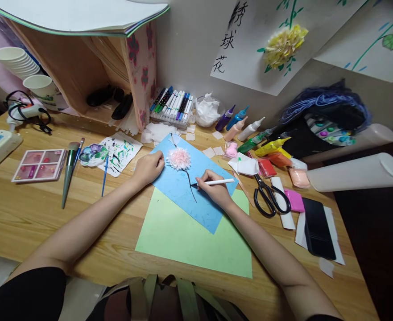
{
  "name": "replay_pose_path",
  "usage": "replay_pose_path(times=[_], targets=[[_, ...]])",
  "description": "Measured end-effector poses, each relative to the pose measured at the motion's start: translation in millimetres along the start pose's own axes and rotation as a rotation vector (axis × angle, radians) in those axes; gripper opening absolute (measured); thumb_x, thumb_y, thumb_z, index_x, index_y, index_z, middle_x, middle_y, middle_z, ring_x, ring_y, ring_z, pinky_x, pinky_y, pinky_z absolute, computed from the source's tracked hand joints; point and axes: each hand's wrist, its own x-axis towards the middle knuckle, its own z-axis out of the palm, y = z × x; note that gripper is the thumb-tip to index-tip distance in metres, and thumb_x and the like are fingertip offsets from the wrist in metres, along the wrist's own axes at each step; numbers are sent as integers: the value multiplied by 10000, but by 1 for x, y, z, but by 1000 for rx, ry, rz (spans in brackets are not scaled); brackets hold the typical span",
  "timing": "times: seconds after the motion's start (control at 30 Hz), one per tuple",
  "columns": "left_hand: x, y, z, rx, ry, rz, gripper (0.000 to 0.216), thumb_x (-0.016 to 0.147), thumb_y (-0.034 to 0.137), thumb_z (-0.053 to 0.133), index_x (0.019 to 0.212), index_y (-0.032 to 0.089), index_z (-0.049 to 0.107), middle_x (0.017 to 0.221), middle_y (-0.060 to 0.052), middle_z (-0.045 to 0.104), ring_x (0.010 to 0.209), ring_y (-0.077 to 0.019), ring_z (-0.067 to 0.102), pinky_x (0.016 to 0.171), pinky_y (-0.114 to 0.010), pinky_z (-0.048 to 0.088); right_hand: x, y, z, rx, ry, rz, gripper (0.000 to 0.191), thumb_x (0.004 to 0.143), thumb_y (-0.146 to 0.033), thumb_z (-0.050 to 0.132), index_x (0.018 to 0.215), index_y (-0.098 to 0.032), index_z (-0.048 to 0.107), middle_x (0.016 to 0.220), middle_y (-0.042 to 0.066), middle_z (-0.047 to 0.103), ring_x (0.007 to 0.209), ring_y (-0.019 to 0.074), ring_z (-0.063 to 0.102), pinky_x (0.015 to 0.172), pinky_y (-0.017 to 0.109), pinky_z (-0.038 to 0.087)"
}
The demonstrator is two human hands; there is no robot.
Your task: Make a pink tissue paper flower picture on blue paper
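Light pen (pixel 221 182), delicate flower (pixel 179 159)

The right hand (pixel 213 187) grips the pen near its dark tip, the white barrel jutting past the fingers, the tip beside a black line (pixel 190 180) on the blue sheet (pixel 204 211). The left hand (pixel 149 168) is curled into a loose fist against the sheet's left edge; nothing shows inside it. The blue sheet lies slanted over a green sheet (pixel 169 238) on the tabletop (pixel 96 236), with the pink flower near its upper end.

The pen should be light, rigid and smooth, best held low on the barrel. The sheet looks thin and liable to slide or crease, so press it flat near an edge. The flower seems soft and easily crushed; leave its frilled petals alone.
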Motion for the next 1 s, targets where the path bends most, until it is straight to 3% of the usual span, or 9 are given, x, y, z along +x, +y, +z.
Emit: replay_pose_path(times=[0.6,1.0], targets=[[0,-2,2,-5,3,0,207,845,238,358,843,206,562,765,-46,643,692,-197,561,561,-282,293,0,1,-2,13,-43,23,278,779,-307,578,560,-204,443,518,-18,572,517,125,522,549,252,397],[0,0,1,2,-5,-12,208,845,238,359,852,209,565,763,-41,641,701,-194,564,566,-279,300,0,6,-4,-34,-144,7,308,752,-259,567,513,-204,381,475,-32,521,463,106,460,489,243,349]])
